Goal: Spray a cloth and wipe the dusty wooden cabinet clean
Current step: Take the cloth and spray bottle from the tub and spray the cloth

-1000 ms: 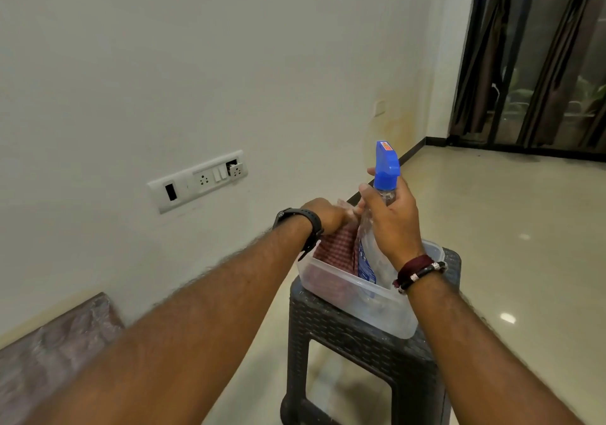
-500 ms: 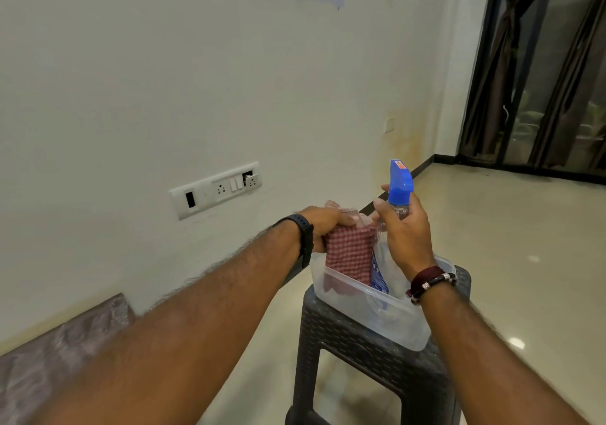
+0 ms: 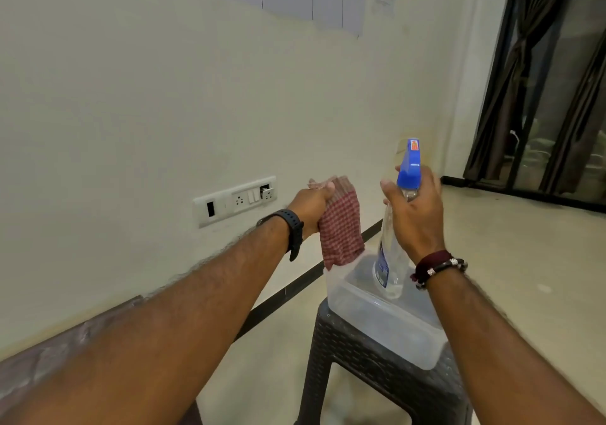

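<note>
Red-and-white checked cloth (image 3: 341,228) hangs folded from the left hand (image 3: 311,206), its long axis running straight down, lower edge just above the translucent plastic tub (image 3: 377,319) on the dark woven-pattern plastic stool (image 3: 370,362). That grip is closed on the cloth's top edge. Just beside it, the right hand (image 3: 416,214) is wrapped around the neck of a clear spray bottle (image 3: 388,257) with a blue trigger head (image 3: 410,169), held upright over the tub, base lowest.
</note>
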